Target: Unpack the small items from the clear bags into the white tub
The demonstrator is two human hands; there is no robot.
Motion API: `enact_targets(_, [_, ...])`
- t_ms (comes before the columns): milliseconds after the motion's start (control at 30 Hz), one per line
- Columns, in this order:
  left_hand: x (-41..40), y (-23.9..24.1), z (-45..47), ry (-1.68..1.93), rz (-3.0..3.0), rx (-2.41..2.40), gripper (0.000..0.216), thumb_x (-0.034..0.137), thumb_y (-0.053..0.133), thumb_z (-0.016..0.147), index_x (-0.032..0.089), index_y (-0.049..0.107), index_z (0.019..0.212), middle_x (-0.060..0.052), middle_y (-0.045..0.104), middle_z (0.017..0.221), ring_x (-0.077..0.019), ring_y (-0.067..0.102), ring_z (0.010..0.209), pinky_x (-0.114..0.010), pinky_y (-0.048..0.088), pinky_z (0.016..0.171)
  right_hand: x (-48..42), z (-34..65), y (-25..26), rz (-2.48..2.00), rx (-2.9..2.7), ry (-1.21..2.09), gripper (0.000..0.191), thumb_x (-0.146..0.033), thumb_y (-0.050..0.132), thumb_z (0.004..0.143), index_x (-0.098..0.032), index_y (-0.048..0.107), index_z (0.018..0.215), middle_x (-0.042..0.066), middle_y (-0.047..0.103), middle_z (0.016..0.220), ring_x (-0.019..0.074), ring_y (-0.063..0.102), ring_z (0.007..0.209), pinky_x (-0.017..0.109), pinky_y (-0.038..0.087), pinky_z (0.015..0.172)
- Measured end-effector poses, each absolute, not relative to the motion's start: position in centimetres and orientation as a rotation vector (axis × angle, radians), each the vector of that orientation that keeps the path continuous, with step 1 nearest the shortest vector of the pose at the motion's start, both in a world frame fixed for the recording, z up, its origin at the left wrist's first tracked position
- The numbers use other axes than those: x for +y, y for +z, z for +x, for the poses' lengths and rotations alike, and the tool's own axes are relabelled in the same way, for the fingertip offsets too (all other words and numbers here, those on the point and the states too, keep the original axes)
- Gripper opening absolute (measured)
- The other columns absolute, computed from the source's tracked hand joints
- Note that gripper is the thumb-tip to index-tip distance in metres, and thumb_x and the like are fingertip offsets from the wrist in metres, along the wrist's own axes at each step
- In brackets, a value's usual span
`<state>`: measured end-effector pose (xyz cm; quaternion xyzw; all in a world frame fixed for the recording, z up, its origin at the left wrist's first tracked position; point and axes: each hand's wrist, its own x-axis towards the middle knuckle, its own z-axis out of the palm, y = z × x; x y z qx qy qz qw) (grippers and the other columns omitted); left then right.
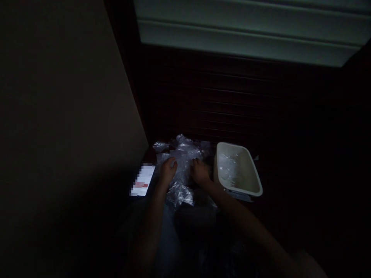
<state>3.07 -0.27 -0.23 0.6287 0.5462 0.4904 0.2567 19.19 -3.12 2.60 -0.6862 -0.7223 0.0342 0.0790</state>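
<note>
A loose heap of clear plastic bags [185, 148] lies in front of me in dim light, crumpled and shiny. My left hand [168, 170] is at the heap's left side, thumb and fingers curled around the edge of a flat clear plastic bag [180, 159]. On the right side of the pile, my right hand [200, 172] has its fingers bent down onto the plastic; its fingertips are hard to see in the dark. More crumpled plastic [181, 194] lies close below both hands.
Right of the heap stands a white plastic basin [256, 175] with some clear plastic inside. A lit phone [143, 180] lies to the left, beside the pale wall [72, 96]. Dark slatted panelling [226, 92] rises behind, with light horizontal slats [243, 34] above it.
</note>
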Motion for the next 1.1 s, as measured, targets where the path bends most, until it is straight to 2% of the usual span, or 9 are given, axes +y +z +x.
enact_targets(100, [-0.4, -0.1, 3.1, 1.339, 1.675, 1.456, 0.024, 0.025, 0.049, 0.072, 0.017, 0.059, 0.092, -0.009, 0.061, 0.096, -0.0206, 0.056, 0.092, -0.035, 0.042, 0.083, -2.5, 19.3, 1.9, -2.115, -2.152, 0.116, 0.036, -0.019, 0.029, 0.083, -0.011, 0.039, 0.117, 0.018, 0.045, 0.119, 0.0223, 0.048, 0.104, 0.034, 0.038, 0.083])
enact_targets(200, [-0.4, -0.1, 3.1, 1.329, 1.662, 1.441, 0.023, 0.025, 0.048, 0.072, 0.017, 0.059, 0.091, -0.008, 0.062, 0.093, -0.0201, 0.056, 0.09, -0.034, 0.043, 0.082, -1.8, 19.8, 1.1, -2.143, -2.176, 0.244, 0.03, -0.012, 0.032, 0.08, -0.009, 0.051, 0.104, 0.018, 0.057, 0.101, 0.0199, 0.056, 0.091, 0.029, 0.041, 0.077])
enact_targets(333, [-0.3, -0.3, 3.2, 1.317, 1.656, 1.429, 0.022, 0.025, 0.047, 0.072, 0.017, 0.058, 0.089, -0.007, 0.062, 0.092, -0.0187, 0.057, 0.088, -0.032, 0.043, 0.08, -0.9, 20.6, 0.6, -2.095, -2.092, 0.36, 0.028, -0.009, 0.035, 0.077, -0.011, 0.059, 0.093, 0.015, 0.063, 0.092, 0.0181, 0.059, 0.086, 0.024, 0.041, 0.074])
enact_targets(567, [-0.3, -0.3, 3.6, 1.307, 1.683, 1.39, 0.019, 0.023, 0.048, 0.072, 0.017, 0.059, 0.086, -0.006, 0.062, 0.089, -0.0187, 0.057, 0.086, -0.032, 0.043, 0.079, -0.4, 20.7, 1.2, -2.003, -1.743, 0.435, 0.027, -0.02, 0.035, 0.08, -0.013, 0.057, 0.093, 0.011, 0.062, 0.094, 0.016, 0.058, 0.087, 0.022, 0.042, 0.073])
enact_targets(733, [-0.5, -0.5, 3.8, 1.293, 1.709, 1.411, 0.023, 0.026, 0.049, 0.072, 0.016, 0.057, 0.092, -0.009, 0.061, 0.094, -0.0201, 0.056, 0.091, -0.034, 0.042, 0.082, -0.3, 19.7, 2.6, -1.9, -1.651, 0.406, 0.028, -0.021, 0.028, 0.083, -0.016, 0.053, 0.095, 0.01, 0.06, 0.095, 0.0163, 0.056, 0.087, 0.025, 0.041, 0.073])
enact_targets(933, [-0.8, -0.5, 4.4, 1.255, 1.801, 1.371, 0.025, 0.028, 0.05, 0.074, 0.017, 0.056, 0.095, -0.008, 0.059, 0.099, -0.0202, 0.054, 0.095, -0.036, 0.04, 0.086, 0.7, 20.0, 6.1, -1.602, -1.675, 0.465, 0.023, -0.024, 0.033, 0.081, -0.015, 0.054, 0.086, 0.006, 0.06, 0.081, 0.0148, 0.056, 0.074, 0.025, 0.04, 0.068])
enact_targets(1100, [-0.5, -0.7, 5.1, 1.306, 1.787, 1.39, 0.034, 0.034, 0.057, 0.069, 0.019, 0.052, 0.1, -0.008, 0.058, 0.099, -0.0205, 0.055, 0.092, -0.036, 0.043, 0.081, 1.6, 21.2, 8.8, -1.42, -1.609, 0.583, 0.019, -0.03, 0.039, 0.078, -0.017, 0.053, 0.075, 0.002, 0.058, 0.073, 0.0135, 0.054, 0.069, 0.025, 0.039, 0.065])
